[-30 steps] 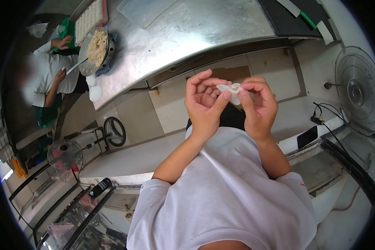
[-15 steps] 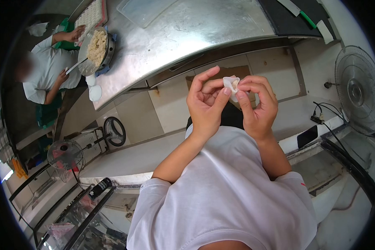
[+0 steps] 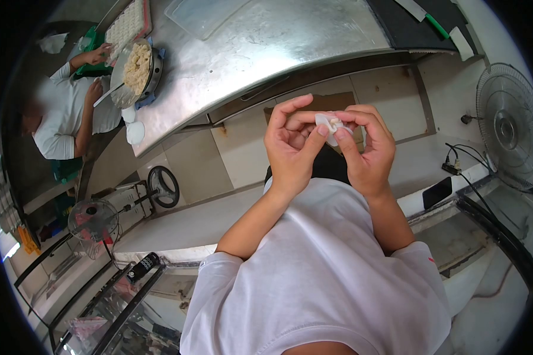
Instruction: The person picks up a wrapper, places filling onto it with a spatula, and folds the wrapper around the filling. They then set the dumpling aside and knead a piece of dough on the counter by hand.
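Note:
Between both hands, in front of my body, is a small dumpling (image 3: pixel 333 124) with a thin white wrapper and some pale filling showing at its top. My left hand (image 3: pixel 292 142) pinches its left edge between thumb and index finger, with the other fingers loosely curled. On the opposite edge, the thumb and fingertips of my right hand (image 3: pixel 368 148) press the wrapper. Part of the dumpling is hidden by the fingertips.
A metal table (image 3: pixel 266 44) stands ahead, bearing a bowl of pale filling (image 3: pixel 137 68), a tray of dumplings (image 3: pixel 127 26) and a green-handled knife (image 3: pixel 423 16) on a black board. A co-worker (image 3: pixel 77 112) is at the left. A fan (image 3: pixel 506 130) stands right.
The dumpling's wrapper has spread a little and tilted between my fingertips, showing its top more. The co-worker's lower hand has come off the spoon handle area and moved upward.

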Tool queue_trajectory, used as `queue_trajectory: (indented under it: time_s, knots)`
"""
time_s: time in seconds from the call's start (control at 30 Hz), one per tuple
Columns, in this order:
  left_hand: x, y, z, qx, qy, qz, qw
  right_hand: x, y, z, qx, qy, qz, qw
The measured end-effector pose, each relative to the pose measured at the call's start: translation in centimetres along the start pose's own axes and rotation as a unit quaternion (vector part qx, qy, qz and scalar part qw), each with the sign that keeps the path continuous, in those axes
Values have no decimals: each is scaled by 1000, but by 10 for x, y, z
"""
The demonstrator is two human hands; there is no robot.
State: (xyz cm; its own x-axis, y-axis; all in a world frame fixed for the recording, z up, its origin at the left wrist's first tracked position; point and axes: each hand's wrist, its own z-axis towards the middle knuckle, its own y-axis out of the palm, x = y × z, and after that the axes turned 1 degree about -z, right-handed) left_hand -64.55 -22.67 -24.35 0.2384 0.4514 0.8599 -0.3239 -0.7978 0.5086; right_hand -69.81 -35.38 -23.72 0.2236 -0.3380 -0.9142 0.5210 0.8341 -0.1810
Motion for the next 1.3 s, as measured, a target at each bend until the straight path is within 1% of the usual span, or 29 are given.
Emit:
queue_trajectory:
  time_s: [0.1,0.17,0.23,0.3,0.33,0.37,0.47,0.6,0.67,0.73,0.77,0.83,0.87,0.93,1.13,1.2,1.27,1.3]
  knots:
    - [0,0,0,-3,2,-2,1000,2,-1,-1,-6,-12,-14,1000]
    - [-1,2,2,-10,9,-5,1000,1,2,-1,-5,-20,-55,998]
    - [-4,6,3,42,6,26,999,-2,6,-3,2,-21,-59,998]
    - [0,8,5,59,-8,15,998,-2,8,-4,10,-21,-62,998]
    - [1,9,6,75,-23,4,997,0,9,-5,14,-42,-85,995]
    - [0,8,8,75,-24,4,997,2,10,-6,18,-64,-107,992]
    - [0,5,10,64,-23,-3,998,4,10,-10,17,-74,-145,986]
    - [0,6,10,60,-23,-4,998,3,11,-10,23,-88,-154,984]
    - [1,8,9,53,-26,-9,998,0,9,-7,39,-42,-108,993]
    - [3,9,6,21,-12,-12,1000,7,5,-4,43,-38,-94,994]
    - [1,8,6,21,-12,-12,1000,10,3,-3,47,-34,-80,995]
    - [-7,3,3,-5,38,14,999,10,2,-3,41,-30,-65,997]
    - [-9,3,2,-5,38,14,999,10,1,-3,33,-25,-49,998]
    - [-11,2,0,12,53,59,997,6,2,-3,25,-26,-55,998]
    - [-5,1,0,-1,29,67,997,5,4,-2,17,-46,-60,997]
    - [-5,1,1,-10,37,78,996,5,4,-2,17,-49,-55,997]
    - [-5,0,1,-19,45,89,995,3,5,-4,45,17,17,999]
    - [-6,-1,1,-29,48,93,994,2,4,-2,46,17,16,999]
